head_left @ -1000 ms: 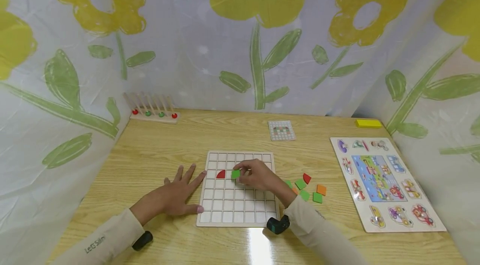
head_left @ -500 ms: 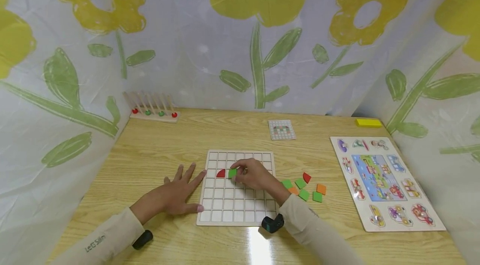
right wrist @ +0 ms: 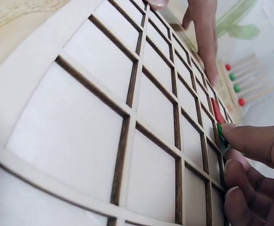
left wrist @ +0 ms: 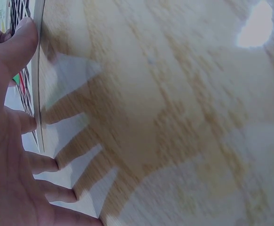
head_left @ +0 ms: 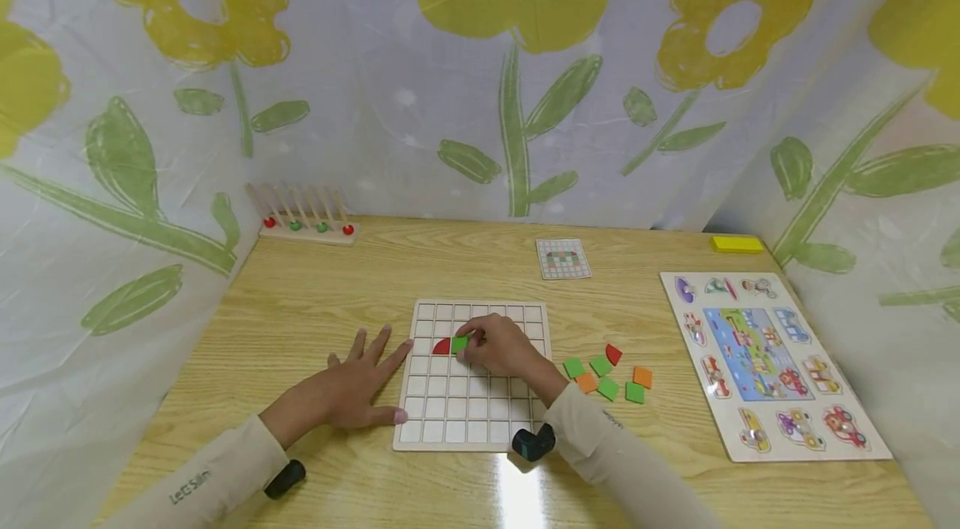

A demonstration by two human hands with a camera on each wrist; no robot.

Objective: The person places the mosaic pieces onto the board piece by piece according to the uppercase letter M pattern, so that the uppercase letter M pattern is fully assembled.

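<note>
A white board with a raised wooden grid [head_left: 435,431] lies on the table. One of its cells holds a red quarter-circle tile [head_left: 441,346]. Just right of that, my right hand [head_left: 501,344] pinches a green square tile [head_left: 459,344] between thumb and fingers, at the neighbouring cell; in the right wrist view the green tile [right wrist: 221,134] is partly covered by the thumb. My left hand [head_left: 358,387] rests with spread, straight fingers on the table, its thumb and index fingertip touching the board's left edge. Whether the green tile sits fully in its cell I cannot tell.
Several loose green, orange and red tiles [head_left: 600,366] lie right of the board. Behind it is a small pattern card [head_left: 564,272]. A picture puzzle board [head_left: 823,415] is at the right, a yellow block [head_left: 737,245] beyond it. A peg stand [head_left: 307,235] stands back left.
My right hand has moved left across the board with the green tile, bringing it up beside the red tile. My left hand has stayed in place.
</note>
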